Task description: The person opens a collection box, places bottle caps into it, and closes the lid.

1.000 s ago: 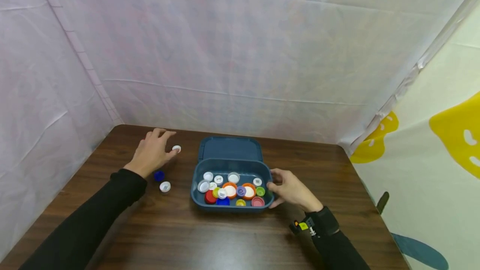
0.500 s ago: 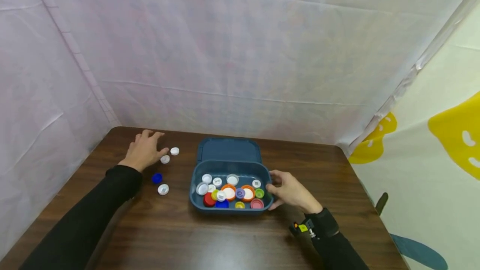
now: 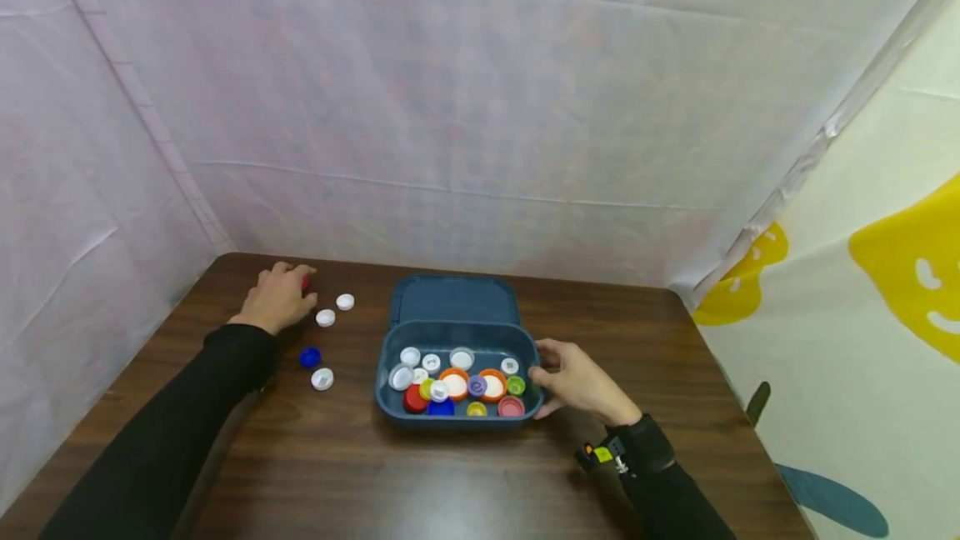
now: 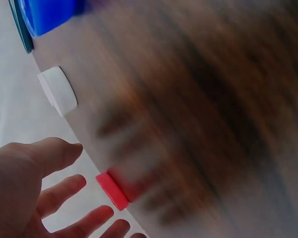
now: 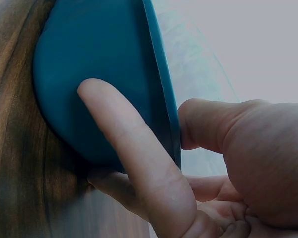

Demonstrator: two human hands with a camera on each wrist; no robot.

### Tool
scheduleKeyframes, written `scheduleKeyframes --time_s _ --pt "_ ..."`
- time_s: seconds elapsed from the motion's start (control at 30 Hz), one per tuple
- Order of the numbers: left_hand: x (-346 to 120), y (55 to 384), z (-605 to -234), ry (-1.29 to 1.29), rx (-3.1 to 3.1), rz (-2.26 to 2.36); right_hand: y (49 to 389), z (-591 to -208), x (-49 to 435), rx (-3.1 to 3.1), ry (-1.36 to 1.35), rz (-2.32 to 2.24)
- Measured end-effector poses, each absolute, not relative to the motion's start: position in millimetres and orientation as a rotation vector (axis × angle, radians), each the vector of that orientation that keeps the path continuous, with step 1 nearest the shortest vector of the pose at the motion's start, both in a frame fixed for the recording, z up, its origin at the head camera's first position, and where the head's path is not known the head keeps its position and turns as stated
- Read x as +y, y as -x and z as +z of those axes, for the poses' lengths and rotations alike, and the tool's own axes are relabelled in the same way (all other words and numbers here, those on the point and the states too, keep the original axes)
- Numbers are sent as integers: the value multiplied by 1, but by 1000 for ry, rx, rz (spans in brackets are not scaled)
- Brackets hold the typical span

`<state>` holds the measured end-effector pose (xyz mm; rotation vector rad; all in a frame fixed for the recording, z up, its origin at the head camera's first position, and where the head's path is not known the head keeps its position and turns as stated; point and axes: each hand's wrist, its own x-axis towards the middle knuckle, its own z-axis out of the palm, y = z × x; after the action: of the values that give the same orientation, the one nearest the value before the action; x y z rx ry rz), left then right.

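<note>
My left hand (image 3: 275,298) is at the far left of the table, fingers parted beside a red bottle cap (image 3: 305,282). In the left wrist view the thumb and fingertips stand just short of that red cap (image 4: 112,191), with a white cap (image 4: 58,91) beyond the thumb. On the table near this hand lie white caps (image 3: 326,317) and a blue cap (image 3: 310,357). My right hand (image 3: 577,382) grips the right end of a dark blue plastic box (image 3: 457,421). Its thumb lies at the rim and a finger along the outer wall (image 5: 89,49).
Inside the box are several bottle caps, among them orange rings (image 3: 453,384), a red cap (image 3: 415,398) and a green cap (image 3: 515,386). The box's lid (image 3: 453,298) lies folded back behind it. A pale cloth wall (image 3: 465,107) stands along the table's far edge.
My left hand has moved left, away from the white caps, to the red cap, which now shows by its fingers. A second white cap has come out from behind it. My right hand stays on the box.
</note>
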<state>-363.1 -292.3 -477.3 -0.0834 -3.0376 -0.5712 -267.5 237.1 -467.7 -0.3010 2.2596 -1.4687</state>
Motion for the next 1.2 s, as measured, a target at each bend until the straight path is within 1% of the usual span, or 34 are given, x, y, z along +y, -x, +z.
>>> scheduleKeyframes --time_s 0.4,0.73,0.97,1.2 --pt "-298 364 -475 172 -2970 -523 271 -467 237 2251 306 -1469" --pt "-301 368 -483 213 -2902 -549 272 -467 235 2248 316 -1465" --pt "-283 353 -463 234 -2926 -562 273 -470 236 2247 312 -1462" --pt "-258 339 -448 321 -2900 -593 275 -471 236 2276 296 -1453"
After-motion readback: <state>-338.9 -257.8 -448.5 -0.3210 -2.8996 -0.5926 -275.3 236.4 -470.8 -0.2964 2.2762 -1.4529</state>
